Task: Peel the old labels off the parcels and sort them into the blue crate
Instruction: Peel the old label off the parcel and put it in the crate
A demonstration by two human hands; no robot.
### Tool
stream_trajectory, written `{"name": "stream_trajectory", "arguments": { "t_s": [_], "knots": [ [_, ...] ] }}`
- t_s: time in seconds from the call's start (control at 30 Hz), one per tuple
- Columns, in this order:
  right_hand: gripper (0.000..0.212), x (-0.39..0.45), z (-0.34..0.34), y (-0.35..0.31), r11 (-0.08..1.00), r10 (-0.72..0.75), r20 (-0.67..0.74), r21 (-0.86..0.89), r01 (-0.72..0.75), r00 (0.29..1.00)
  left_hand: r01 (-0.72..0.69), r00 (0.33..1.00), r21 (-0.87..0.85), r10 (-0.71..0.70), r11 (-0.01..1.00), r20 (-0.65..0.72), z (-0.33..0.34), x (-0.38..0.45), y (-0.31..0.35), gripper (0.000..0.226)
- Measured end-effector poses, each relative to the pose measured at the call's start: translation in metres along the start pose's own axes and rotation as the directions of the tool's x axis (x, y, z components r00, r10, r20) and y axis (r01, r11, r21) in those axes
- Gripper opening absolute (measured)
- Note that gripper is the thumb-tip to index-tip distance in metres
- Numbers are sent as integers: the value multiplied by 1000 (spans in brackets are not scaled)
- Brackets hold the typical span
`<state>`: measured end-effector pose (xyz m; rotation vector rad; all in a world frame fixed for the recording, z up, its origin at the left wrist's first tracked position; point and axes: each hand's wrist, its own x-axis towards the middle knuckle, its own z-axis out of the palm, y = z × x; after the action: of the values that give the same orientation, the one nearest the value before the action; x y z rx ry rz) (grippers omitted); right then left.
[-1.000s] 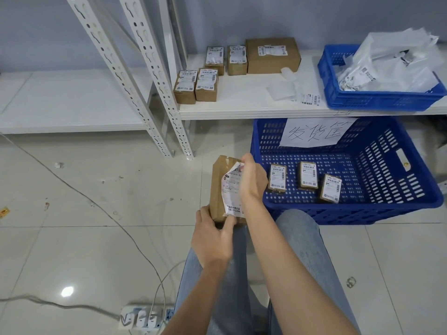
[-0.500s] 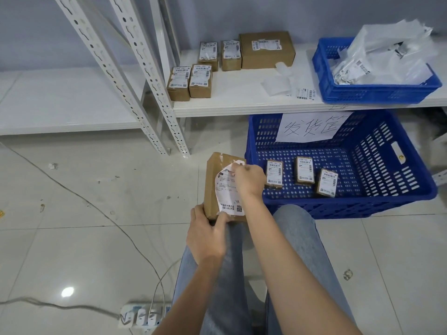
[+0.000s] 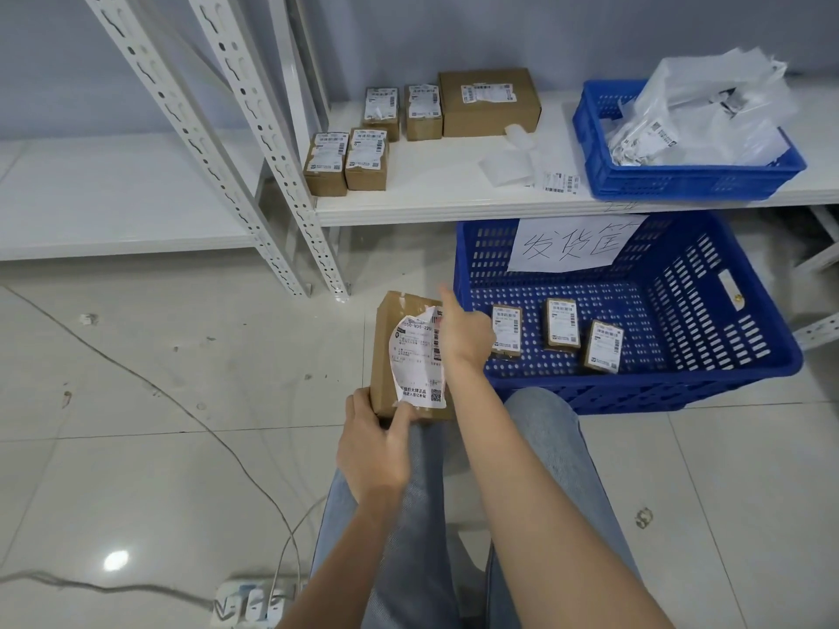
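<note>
Parcel (image 3: 386, 356) stands on end over the person's knees, just left of the big blue crate (image 3: 726, 356). The left hand (image 3: 374, 447) grips its bottom end, thumb on the front. The label (image 3: 415, 356) is partly peeled and curls off the front. The right hand (image 3: 465, 338) pinches the label's top right edge, one finger pointing up. Three small parcels (image 3: 560, 322) lie inside the crate.

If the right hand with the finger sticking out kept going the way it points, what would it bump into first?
Probably the near left corner of the big blue plastic crate on the floor, or the white metal shelf edge above it. The right hand points up and away, but depth is hard to judge.
</note>
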<state>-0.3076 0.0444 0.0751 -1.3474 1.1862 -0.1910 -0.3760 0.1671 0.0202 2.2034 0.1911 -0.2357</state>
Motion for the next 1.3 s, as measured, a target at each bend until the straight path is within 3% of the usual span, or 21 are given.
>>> {"name": "stream_trajectory", "arguments": {
  "t_s": [0.1,0.23,0.47,0.57,0.73,0.8,1.0,1.3],
  "knots": [
    [34,4,2,2,982,-83,0,-169,82,997,-2,1000,-12,2,1000,-4,0,0,0,51],
    [35,-1,7,10,951,-208,-30,-240,195,978,-16,1000,-22,16,1000,-21,-1,-1,2,59],
    [40,-7,10,17,927,-317,-73,-235,293,946,-18,999,-34,17,999,-27,-1,-1,3,61],
    [41,-7,12,17,947,-268,-54,-197,252,962,-14,1000,-32,14,999,-28,-2,-1,4,61],
    [42,-4,3,14,993,-69,-69,94,75,995,-8,1000,-10,8,1000,-24,0,0,3,56],
    [47,-1,-1,11,996,-49,-69,72,54,996,-7,1000,1,7,1000,-27,1,0,2,56],
    [38,4,2,10,992,-49,-34,-116,45,998,-31,999,40,33,999,-39,1,-1,3,61],
    [36,-8,7,30,994,-77,-91,76,84,993,-57,996,90,63,994,-57,1,-2,4,68]
  ]
}}
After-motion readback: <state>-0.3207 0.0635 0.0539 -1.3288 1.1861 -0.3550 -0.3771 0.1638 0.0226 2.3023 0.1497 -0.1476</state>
